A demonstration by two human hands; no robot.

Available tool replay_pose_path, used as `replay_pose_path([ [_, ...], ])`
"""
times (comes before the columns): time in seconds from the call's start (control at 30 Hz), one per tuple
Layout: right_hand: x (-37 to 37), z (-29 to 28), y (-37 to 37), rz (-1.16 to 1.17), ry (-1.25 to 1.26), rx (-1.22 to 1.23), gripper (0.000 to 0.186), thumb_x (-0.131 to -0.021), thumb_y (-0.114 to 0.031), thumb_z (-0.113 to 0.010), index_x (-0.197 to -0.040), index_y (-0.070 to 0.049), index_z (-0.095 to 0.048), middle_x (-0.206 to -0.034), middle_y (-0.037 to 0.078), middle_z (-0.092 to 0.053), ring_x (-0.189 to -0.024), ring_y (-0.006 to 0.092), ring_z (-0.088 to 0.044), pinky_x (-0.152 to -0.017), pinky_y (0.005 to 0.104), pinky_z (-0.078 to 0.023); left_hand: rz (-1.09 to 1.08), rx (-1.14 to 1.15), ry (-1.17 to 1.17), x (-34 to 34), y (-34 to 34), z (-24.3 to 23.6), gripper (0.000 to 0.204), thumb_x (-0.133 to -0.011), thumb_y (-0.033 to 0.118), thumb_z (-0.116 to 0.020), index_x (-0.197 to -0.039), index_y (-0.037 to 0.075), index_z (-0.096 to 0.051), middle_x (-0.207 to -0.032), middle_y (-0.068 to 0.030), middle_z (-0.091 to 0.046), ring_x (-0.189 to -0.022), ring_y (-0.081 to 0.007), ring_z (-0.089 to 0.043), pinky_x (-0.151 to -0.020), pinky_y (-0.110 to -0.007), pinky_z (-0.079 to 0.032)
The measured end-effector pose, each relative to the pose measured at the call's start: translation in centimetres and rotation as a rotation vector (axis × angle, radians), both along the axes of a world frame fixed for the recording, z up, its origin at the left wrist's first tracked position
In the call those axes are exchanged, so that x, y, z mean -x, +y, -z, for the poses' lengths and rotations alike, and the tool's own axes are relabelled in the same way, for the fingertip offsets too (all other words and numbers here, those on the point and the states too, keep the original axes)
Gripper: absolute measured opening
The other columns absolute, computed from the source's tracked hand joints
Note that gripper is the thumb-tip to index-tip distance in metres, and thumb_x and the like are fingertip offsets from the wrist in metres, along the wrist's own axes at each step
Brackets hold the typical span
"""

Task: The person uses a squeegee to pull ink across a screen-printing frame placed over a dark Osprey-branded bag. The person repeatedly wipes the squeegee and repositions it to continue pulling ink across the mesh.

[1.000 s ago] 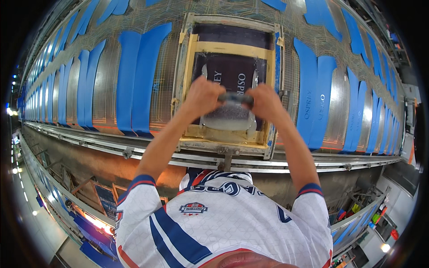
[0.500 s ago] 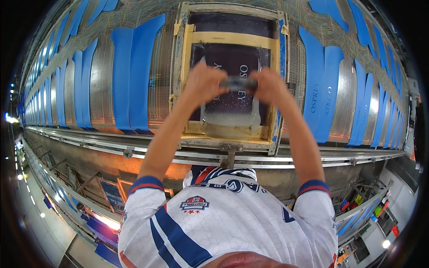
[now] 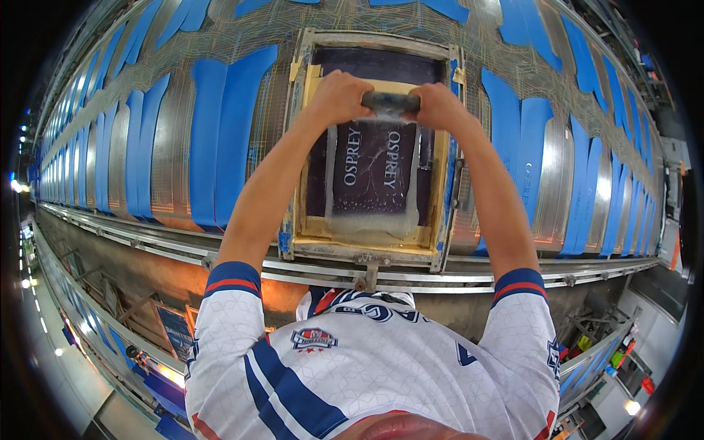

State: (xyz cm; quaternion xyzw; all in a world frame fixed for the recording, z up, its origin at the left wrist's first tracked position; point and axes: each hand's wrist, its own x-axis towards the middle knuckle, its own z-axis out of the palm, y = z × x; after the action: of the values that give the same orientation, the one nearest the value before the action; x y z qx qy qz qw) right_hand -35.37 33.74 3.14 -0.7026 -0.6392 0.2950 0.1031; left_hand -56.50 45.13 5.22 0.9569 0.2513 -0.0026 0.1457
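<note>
Scraper (image 3: 392, 102) lies crosswise near the far edge of the frame (image 3: 378, 39);
left hand (image 3: 342, 97), right hand (image 3: 442, 106) clasp opposite ends, equally near

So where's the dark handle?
At the head view's upper middle, the dark handle is gripped between left hand and right hand, over the frame's far half.

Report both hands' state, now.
Left hand: closed, gripping the left end of the dark squeegee.
Right hand: closed, gripping its right end.
</note>
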Motion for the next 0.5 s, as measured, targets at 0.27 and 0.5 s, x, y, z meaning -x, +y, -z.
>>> replay_pose_path([
  [0.27,0.4,0.6,1.1,0.049,0.053,0.020,0.027,-0.076,-0.025,-0.083,-0.097,-0.010,-0.076,-0.084,0.016,-0.073,-0.079,0.0341,-0.070,-0.074,0.0471,-0.055,-0.038,0.066,-0.013,-0.2,0.9,0.3,0.033,-0.067,0.036,-0.085,-0.091,0.016,-0.076,-0.073,-0.0098,-0.069,-0.074,-0.0318,-0.067,-0.070,-0.043,-0.051],
  [0.5,7.8,-1.0,-12.5,-0.067,-0.021,0.028,0.031,-0.072,-0.030,-0.083,-0.084,-0.004,-0.070,-0.092,0.015,-0.072,-0.094,0.0359,-0.067,-0.086,0.0460,-0.052,0.029,0.066,0.039,8.0,-13.0,-0.5,0.032,-0.065,0.031,-0.086,-0.092,0.017,-0.074,-0.083,-0.0033,-0.069,-0.079,-0.0231,-0.063,-0.080,-0.037,-0.042],
])
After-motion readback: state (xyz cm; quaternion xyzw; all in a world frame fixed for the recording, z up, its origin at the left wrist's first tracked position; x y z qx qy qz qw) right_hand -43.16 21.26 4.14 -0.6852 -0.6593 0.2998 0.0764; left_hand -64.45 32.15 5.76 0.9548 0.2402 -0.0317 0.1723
